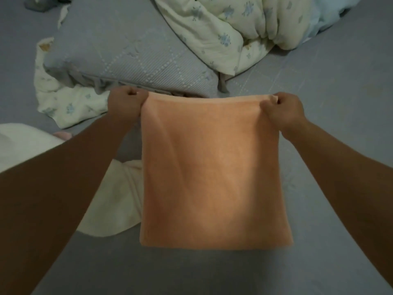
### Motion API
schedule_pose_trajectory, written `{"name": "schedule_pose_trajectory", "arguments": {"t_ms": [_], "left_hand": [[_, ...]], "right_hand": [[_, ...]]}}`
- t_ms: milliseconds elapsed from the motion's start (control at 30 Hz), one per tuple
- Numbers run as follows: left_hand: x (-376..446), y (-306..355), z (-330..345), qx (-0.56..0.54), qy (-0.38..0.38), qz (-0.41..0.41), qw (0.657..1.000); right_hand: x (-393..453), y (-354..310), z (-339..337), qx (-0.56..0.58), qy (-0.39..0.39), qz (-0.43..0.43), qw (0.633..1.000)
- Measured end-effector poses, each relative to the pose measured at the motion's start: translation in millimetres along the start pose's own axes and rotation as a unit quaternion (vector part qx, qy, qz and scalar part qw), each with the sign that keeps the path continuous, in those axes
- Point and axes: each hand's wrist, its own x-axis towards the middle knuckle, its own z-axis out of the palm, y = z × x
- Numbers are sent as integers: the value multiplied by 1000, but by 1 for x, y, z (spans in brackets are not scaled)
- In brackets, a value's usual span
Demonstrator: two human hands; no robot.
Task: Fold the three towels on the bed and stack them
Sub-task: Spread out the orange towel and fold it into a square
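Observation:
An orange towel [212, 171] hangs doubled over, stretched flat in the air above the grey bed [340, 99]. My left hand [125, 105] pinches its top left corner and my right hand [282, 109] pinches its top right corner. The folded bottom edge hangs near me. A cream towel [114, 201] lies crumpled on the bed under my left forearm, partly hidden behind the orange towel. A small pink piece of cloth [62, 135] peeks out at the left; I cannot tell whether it is a towel.
A grey quilted pillow [127, 56] lies beyond my hands. A cream floral duvet [244, 28] is bunched at the far right. A floral cloth [63, 103] lies crumpled left of the pillow. White fabric [21, 143] sits at the left edge.

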Motion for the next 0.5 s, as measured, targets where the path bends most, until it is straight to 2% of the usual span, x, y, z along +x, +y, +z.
{"name": "schedule_pose_trajectory", "arguments": {"t_ms": [67, 133, 233, 367, 500], "left_hand": [[5, -10, 18, -21, -25, -32, 999], [-2, -27, 30, 14, -46, -56, 997], [-14, -49, 30, 107, -21, -25, 994], [-3, -44, 25, 82, 34, -12, 996], [-6, -45, 35, 84, -8, -59, 995]], "right_hand": [[5, 16, 18, -9, -14, 56, 998], [-1, 35, 31, 1, -12, 85, 996], [-10, 50, 33, 20, 11, 86, 996], [4, 44, 21, 33, 16, 71, 997], [-3, 53, 27, 4, -9, 71, 997]]}}
